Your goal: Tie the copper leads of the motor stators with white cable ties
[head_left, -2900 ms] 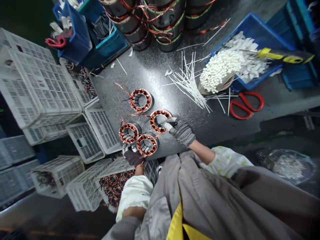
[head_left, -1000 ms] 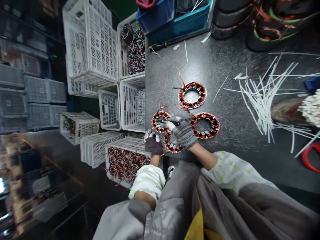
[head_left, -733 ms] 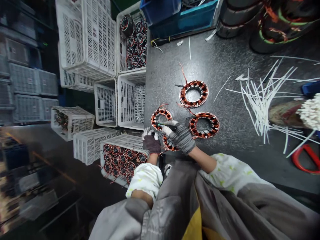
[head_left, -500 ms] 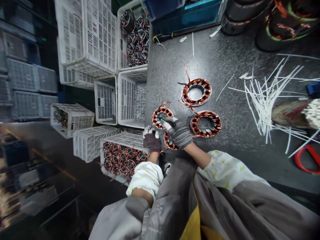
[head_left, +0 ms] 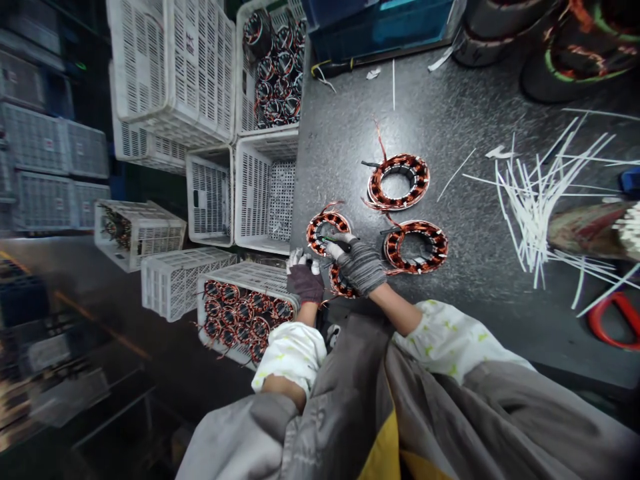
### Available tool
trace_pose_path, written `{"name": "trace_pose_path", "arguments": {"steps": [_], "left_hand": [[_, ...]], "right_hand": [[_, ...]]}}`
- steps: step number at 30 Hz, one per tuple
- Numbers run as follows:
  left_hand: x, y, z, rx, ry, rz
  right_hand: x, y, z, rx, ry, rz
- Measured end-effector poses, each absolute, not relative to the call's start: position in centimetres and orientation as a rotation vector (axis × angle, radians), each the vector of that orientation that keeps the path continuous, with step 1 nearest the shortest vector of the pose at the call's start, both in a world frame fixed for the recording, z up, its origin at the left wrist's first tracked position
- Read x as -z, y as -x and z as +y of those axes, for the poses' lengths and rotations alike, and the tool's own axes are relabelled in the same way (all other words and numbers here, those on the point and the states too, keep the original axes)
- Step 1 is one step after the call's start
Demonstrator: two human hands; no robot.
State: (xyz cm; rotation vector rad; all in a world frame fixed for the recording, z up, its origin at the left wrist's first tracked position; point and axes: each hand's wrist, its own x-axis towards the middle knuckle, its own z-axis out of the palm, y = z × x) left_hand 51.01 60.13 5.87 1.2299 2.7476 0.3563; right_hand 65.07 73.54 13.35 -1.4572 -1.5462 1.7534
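My right hand (head_left: pixel 357 261), in a grey knit glove with pale fingertips, is closed round a slim black-and-green tool (head_left: pixel 344 246). The tool lies over a copper-wound stator ring (head_left: pixel 314 230) near the table's left edge; its working end is not clear. Just below, a second stator (head_left: pixel 341 283) is partly covered by this hand. My left hand (head_left: pixel 304 279), in a dark glove with white fingertips, is at the table edge, its fingers apart and nothing seen in them. Two more stators, one farther back (head_left: pixel 424 180) and one nearer (head_left: pixel 440 248), lie flat to the right.
Left of the table stand white crates, one with several stators (head_left: pixel 247 313) and one showing a bare floor (head_left: pixel 265 187). White strips (head_left: pixel 533 207) are scattered at the right, near red-handled scissors (head_left: pixel 597 323). A screwdriver (head_left: pixel 333 69) and blue bins (head_left: pixel 385 33) are at the back.
The view has shifted slightly, so the things on the table appear a little farther right. Both hands stay in nearly the same place, the right one still with the tool over the stator.
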Motion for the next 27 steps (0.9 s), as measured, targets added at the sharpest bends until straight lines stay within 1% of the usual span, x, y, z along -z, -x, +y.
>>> {"name": "trace_pose_path", "arguments": {"steps": [3, 6, 8, 11, 13, 15, 18, 21, 23, 27], "left_hand": [[-6.0, -51.0, 60.5, -0.367, -1.209, 2.745], [-6.9, -50.5, 61.0, -0.458, -1.207, 2.702], [-8.3, -50.0, 61.1, -0.578, -1.124, 2.649], [-12.2, -49.7, 61.0, -0.716, -1.005, 2.518], [-15.5, -50.4, 60.8, -0.66, -1.127, 2.417], [-18.6, -51.7, 60.8, -0.514, -1.382, 2.303], [-21.6, -54.1, 61.3, -0.361, -1.686, 2.145], [-22.8, -55.8, 61.7, -0.349, -1.787, 2.042], [-23.0, -56.7, 61.6, -0.387, -1.723, 1.989], [-22.6, -58.9, 60.0, -0.547, -1.231, 1.707]], "right_hand": [[-13.4, -64.7, 73.5, -1.754, 1.447, -1.494], [-14.4, -65.2, 73.7, -1.752, 1.395, -1.381], [-15.6, -66.7, 74.4, -1.755, 1.385, -1.214], [-17.6, -69.9, 75.7, -1.772, 1.446, -1.004], [-18.6, -71.9, 76.4, -1.811, 1.449, -0.972], [-19.4, -73.3, 76.7, -1.86, 1.441, -0.989], [-20.1, -74.1, 76.2, -1.917, 1.414, -1.077], [-20.5, -74.6, 75.4, -1.965, 1.324, -1.19], [-20.7, -75.1, 74.8, -2.066, 1.256, -1.202], [-20.7, -77.3, 72.9, -2.325, 1.151, -1.119]]}}
